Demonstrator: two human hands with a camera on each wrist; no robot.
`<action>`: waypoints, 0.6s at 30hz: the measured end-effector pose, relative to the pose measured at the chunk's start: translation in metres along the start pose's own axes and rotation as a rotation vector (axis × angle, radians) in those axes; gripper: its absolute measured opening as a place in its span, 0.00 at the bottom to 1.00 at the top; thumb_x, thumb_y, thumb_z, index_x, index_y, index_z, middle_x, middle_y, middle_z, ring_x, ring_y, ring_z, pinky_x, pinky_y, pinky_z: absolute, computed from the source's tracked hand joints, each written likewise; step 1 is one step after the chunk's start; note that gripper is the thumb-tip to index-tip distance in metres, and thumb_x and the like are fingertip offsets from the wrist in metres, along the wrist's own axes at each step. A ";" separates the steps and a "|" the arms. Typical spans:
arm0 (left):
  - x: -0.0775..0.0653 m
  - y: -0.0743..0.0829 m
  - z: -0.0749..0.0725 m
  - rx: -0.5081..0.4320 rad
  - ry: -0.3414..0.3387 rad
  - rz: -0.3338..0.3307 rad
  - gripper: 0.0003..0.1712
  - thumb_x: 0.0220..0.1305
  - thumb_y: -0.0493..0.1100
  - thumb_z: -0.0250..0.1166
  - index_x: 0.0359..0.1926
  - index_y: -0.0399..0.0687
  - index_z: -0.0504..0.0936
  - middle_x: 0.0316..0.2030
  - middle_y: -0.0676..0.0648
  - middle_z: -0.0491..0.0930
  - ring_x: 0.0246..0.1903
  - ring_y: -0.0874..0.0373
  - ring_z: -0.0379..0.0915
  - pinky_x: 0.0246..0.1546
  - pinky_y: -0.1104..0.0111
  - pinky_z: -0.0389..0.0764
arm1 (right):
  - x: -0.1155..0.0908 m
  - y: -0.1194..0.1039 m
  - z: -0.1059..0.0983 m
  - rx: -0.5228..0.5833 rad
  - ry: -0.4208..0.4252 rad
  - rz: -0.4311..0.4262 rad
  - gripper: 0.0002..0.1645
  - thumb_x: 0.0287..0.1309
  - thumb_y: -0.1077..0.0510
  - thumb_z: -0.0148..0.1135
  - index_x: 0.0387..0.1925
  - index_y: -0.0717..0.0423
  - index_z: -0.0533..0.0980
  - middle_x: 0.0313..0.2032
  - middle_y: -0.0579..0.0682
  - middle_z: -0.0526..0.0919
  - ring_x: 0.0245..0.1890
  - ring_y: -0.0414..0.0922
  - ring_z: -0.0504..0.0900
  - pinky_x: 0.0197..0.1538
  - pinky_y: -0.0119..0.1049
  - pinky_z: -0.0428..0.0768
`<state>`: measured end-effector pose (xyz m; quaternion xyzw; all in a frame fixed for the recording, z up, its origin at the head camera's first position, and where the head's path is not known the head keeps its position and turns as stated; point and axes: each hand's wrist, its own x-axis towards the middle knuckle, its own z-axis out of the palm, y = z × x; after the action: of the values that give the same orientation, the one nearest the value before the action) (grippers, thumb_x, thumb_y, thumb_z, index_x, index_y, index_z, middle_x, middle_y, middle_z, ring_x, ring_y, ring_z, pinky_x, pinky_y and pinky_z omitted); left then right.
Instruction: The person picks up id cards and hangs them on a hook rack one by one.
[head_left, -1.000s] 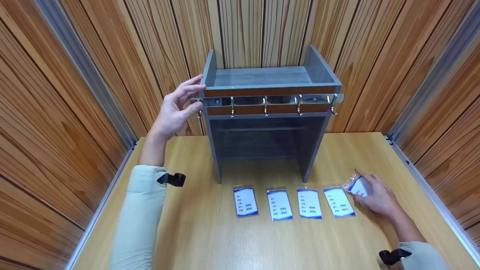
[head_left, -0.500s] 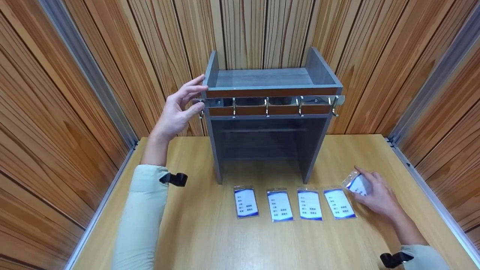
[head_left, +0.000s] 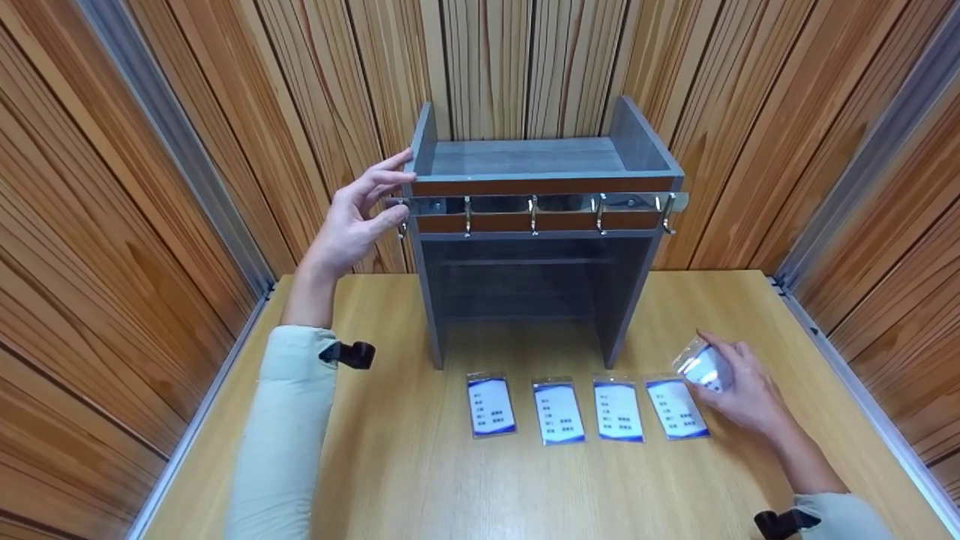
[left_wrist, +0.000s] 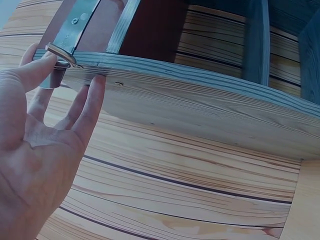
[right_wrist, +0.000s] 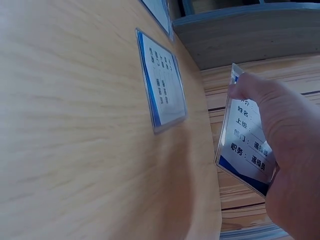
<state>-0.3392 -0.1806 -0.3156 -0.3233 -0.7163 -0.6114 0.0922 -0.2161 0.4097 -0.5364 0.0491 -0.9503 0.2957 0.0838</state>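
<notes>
A grey wooden shelf rack (head_left: 517, 156) stands at the back, with a metal hook rail (head_left: 566, 201) across its front. My left hand (head_left: 352, 214) holds its left front corner. In the left wrist view the thumb (left_wrist: 37, 70) lies by the end hook (left_wrist: 61, 54) and fingertips press the side panel (left_wrist: 200, 105). My right hand (head_left: 746, 390) pinches a clear-sleeved name badge (head_left: 705, 367), raised and tilted over the table. In the right wrist view this badge (right_wrist: 242, 137) shows printed text and a blue corner; the thumb covers its upper part.
Several more badges lie in a row before the rack: one at the left (head_left: 491, 405), two in the middle (head_left: 559, 412) (head_left: 618, 410), and one at the right (head_left: 677, 409) beside my right hand. Wood-panelled walls (head_left: 120, 225) enclose the wooden table (head_left: 420, 480).
My right hand has raised the badge from the table and brought it slightly left, tilting it near the rightmost lying badge. The left hand keeps its place on the rack.
</notes>
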 end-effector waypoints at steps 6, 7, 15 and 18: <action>0.003 -0.001 0.003 0.003 0.002 0.008 0.22 0.81 0.28 0.61 0.70 0.39 0.81 0.87 0.44 0.66 0.87 0.43 0.63 0.87 0.37 0.64 | 0.000 -0.008 0.006 -0.018 0.062 -0.059 0.55 0.63 0.54 0.83 0.86 0.51 0.65 0.59 0.64 0.74 0.53 0.55 0.74 0.47 0.34 0.68; 0.003 -0.002 0.003 0.006 0.003 0.011 0.22 0.81 0.28 0.61 0.71 0.38 0.81 0.87 0.44 0.66 0.87 0.43 0.63 0.87 0.37 0.63 | 0.000 -0.010 0.007 -0.019 0.069 -0.063 0.56 0.62 0.54 0.83 0.86 0.50 0.65 0.59 0.64 0.74 0.53 0.54 0.74 0.47 0.33 0.69; 0.002 -0.005 0.010 0.024 -0.008 0.017 0.22 0.81 0.30 0.62 0.71 0.36 0.80 0.87 0.43 0.67 0.87 0.43 0.61 0.88 0.35 0.60 | -0.004 -0.025 0.012 -0.008 0.115 -0.114 0.56 0.57 0.57 0.86 0.84 0.50 0.68 0.55 0.61 0.76 0.49 0.52 0.76 0.42 0.28 0.71; 0.003 -0.003 0.010 0.023 -0.003 0.024 0.21 0.81 0.30 0.61 0.71 0.36 0.80 0.87 0.43 0.66 0.88 0.43 0.60 0.88 0.34 0.59 | 0.001 -0.035 0.013 -0.003 0.158 -0.153 0.56 0.56 0.58 0.86 0.83 0.50 0.70 0.54 0.60 0.78 0.49 0.52 0.77 0.42 0.28 0.72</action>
<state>-0.3406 -0.1703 -0.3193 -0.3317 -0.7194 -0.6016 0.1025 -0.2137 0.3736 -0.5270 0.0979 -0.9348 0.2898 0.1806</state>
